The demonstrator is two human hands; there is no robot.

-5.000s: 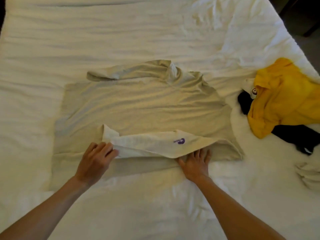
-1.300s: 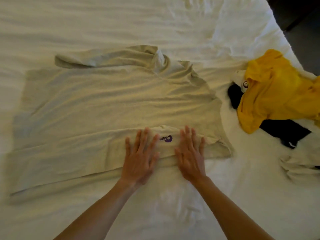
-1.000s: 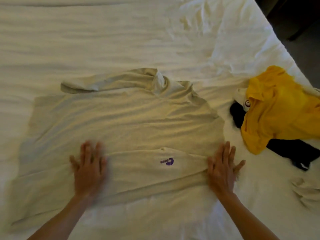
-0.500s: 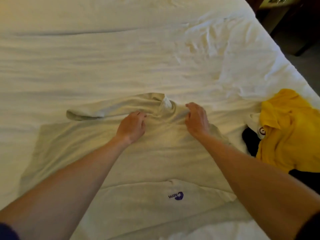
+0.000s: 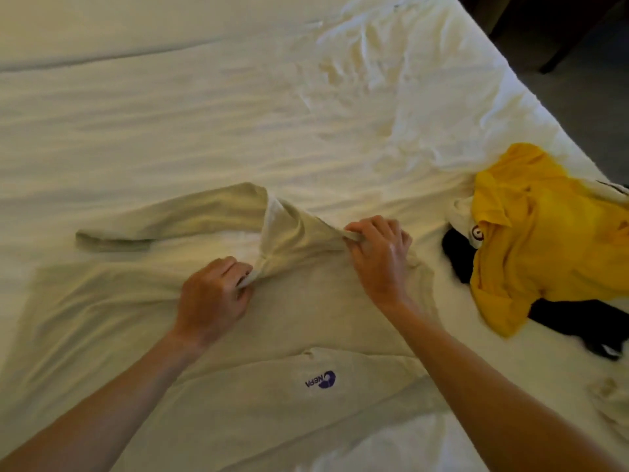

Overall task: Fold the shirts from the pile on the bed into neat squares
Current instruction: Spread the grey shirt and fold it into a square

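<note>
We read a purple logo point(image 5: 321, 380), upside down to us, spelling "NEPA" on the near folded edge of the beige shirt point(image 5: 112, 315) spread on the bed point(image 5: 170, 114). Our left hand point(image 5: 212, 298) and right hand point(image 5: 377, 257) each pinch its far fabric, fingers curled. A yellow shirt point(image 5: 548, 240) lies over black clothing point(image 5: 565, 318) at right. Wrinkled white sheets cover the bed; dark floor point(image 5: 578, 80) shows far right.

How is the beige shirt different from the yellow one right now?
The beige shirt lies spread out across the bed, with both hands, left and right, gripping its far edge; the yellow shirt sits crumpled at the right, untouched. The beige one shows a purple logo. Both rest on the bed.
</note>
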